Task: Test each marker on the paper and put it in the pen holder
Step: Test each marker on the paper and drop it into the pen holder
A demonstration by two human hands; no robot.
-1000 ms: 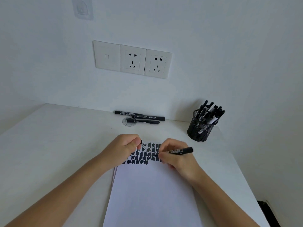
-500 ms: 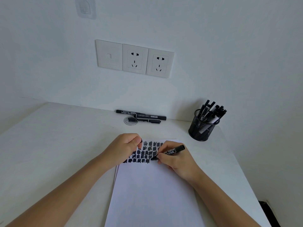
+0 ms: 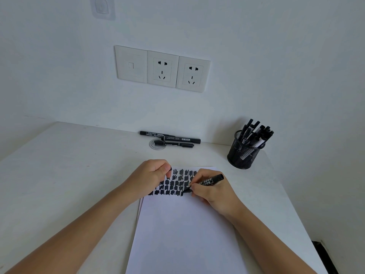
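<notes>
Lying on the surface (image 3: 79, 165), the paper (image 3: 183, 230) is steadied by the curled left grip (image 3: 150, 175), its contents unclear, while the marker (image 3: 210, 180) pinched in the right grip (image 3: 214, 192) is now lowered to the bottom scribble row (image 3: 167, 192), so testing is judged ongoing.

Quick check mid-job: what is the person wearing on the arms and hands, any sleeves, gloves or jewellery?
Nothing worn shows. The left forearm and right forearm are bare to the frame edge, no sleeve. The left hand and right hand carry no glove, ring or watch in view.
</notes>
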